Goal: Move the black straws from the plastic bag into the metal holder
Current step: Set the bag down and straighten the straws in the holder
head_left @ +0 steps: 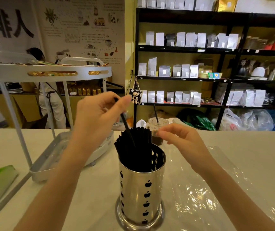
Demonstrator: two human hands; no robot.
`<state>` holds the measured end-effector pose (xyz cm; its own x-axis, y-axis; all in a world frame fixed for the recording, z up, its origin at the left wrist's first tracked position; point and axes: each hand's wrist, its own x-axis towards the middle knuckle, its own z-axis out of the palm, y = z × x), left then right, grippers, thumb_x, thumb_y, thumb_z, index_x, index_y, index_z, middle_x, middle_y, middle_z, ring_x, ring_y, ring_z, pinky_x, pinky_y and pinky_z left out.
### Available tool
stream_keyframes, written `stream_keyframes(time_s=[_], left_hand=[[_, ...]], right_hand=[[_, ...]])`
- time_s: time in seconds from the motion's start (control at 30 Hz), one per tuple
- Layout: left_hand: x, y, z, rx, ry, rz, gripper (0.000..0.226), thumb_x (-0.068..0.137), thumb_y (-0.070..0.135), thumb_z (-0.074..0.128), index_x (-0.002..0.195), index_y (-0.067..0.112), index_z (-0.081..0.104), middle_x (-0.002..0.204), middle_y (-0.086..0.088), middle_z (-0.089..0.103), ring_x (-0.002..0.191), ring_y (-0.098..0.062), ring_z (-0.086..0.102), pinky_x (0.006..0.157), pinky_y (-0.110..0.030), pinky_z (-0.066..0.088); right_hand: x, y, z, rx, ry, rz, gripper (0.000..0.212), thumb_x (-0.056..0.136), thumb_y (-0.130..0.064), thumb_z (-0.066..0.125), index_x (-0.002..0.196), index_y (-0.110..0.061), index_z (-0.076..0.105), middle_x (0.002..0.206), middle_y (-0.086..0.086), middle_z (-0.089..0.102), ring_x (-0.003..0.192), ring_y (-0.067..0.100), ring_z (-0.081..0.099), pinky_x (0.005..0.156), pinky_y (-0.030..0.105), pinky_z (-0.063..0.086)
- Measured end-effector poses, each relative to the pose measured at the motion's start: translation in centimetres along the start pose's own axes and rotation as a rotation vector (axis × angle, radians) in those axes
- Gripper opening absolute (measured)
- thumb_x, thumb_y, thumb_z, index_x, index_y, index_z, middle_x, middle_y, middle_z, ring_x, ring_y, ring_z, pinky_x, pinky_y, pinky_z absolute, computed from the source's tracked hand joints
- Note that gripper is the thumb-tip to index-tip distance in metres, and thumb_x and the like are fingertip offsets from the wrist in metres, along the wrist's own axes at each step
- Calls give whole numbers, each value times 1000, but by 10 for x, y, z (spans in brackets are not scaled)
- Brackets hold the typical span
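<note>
Head view. Straw (pixel 124 120) pinched near its top by the left hand (pixel 98 117), long axis tilted, upper end far-left, lower end already among the bundle (pixel 134 147) standing in the holder (pixel 140 189) at centre. Left hand sits directly above and left of the holder mouth, so it is the nearer. Right hand (pixel 177 139) hovers right of the bundle, fingers loosely curled, holding nothing. Bag (pixel 205 185) lies flat on the bench (pixel 249 147), right of the holder, apparently emptied.
</note>
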<state>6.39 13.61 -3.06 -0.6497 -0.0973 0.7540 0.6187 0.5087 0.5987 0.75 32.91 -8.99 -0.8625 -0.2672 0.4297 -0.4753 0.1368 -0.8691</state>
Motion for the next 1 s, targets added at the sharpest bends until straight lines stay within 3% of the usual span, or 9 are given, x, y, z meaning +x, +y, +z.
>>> stream_keyframes(time_s=[0.13,0.3,0.43,0.57,0.6,0.67,0.77,0.93,1.0], left_hand=[[-7,-8,14,174,-159,5,37,73,49,46,72,16,65,61,5,58,59,-11,54,54,-16,41],[-20,-22,22,290,-332,16,27,75,47,54,92,31,68,90,25,50,96,7,43,82,-13,33],[-23,-29,16,170,-442,-72,34,74,64,47,103,49,59,113,39,39,114,18,28,101,-27,27],[-34,-35,3,45,-449,-207,95,41,88,45,128,53,23,125,46,22,111,33,20,95,-8,27],[-39,-37,0,23,-475,-258,109,33,90,47,130,53,14,127,47,19,112,32,20,96,-6,26],[-47,-42,-2,-6,-552,-346,130,23,88,55,134,49,-1,131,42,16,124,19,21,105,-18,22],[-56,-45,5,-6,-602,-416,141,21,81,64,135,46,-12,123,45,16,130,4,21,108,-24,21],[-63,-38,19,-38,-459,-440,131,38,64,75,140,42,-4,138,23,29,131,-4,28,107,-30,29],[-61,-32,23,-103,-450,-443,117,48,58,74,140,39,4,130,24,36,121,-2,39,103,-30,36]], right_hand=[[3,4,6,1,-44,18,16,88,-22,56,101,-27,62,94,-6,69,84,0,63,67,9,48],[7,8,11,-12,-118,71,40,85,-27,59,124,-28,49,114,-2,64,103,6,60,86,21,49],[14,8,14,79,-331,169,45,84,-27,60,125,-36,45,108,-19,62,93,-9,60,71,5,48],[21,11,17,110,-512,224,36,78,-32,62,113,-39,57,113,-12,66,107,9,61,90,23,51],[23,11,18,126,-536,242,36,76,-32,61,112,-37,57,114,-9,65,109,12,60,94,26,49],[27,11,19,147,-563,270,36,76,-31,62,112,-33,57,114,-5,65,110,16,60,94,28,49],[30,10,23,112,-577,264,35,77,-30,67,111,-31,57,110,-5,66,107,16,61,92,28,51],[25,6,21,-2,-498,148,23,84,-24,63,105,-30,61,99,-6,70,96,11,66,80,21,55],[21,2,16,-37,-472,121,22,85,-22,62,107,-24,62,99,-3,70,92,8,67,77,18,54]])
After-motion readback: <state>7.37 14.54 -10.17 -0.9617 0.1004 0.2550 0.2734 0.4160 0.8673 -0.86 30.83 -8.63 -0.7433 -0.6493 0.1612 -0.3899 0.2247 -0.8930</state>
